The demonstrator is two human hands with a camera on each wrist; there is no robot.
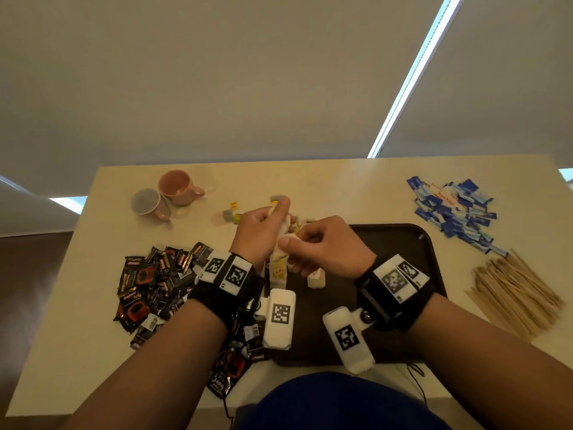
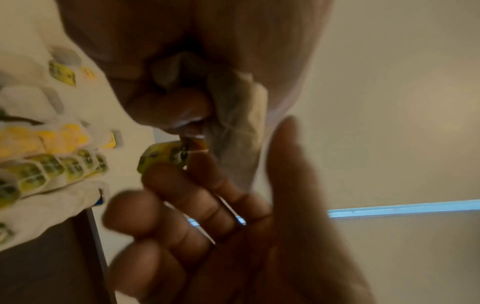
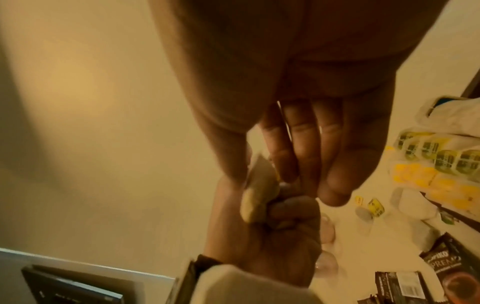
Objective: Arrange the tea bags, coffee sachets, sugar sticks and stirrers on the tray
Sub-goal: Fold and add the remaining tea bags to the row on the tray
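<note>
- Beige table (image 1: 341,187), dark tray (image 1: 403,243) at centre.
- Left hand (image 1: 263,234) grasping tea bags (image 1: 280,252), right hand (image 1: 328,246) pinching one, likely separating for tray.
- More bags lying at tray's 9 o'clock edge.

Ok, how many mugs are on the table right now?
2. A pink mug stands at the table's far left, and a grey-lined mug touches its near-left side. None looks hidden.
</note>
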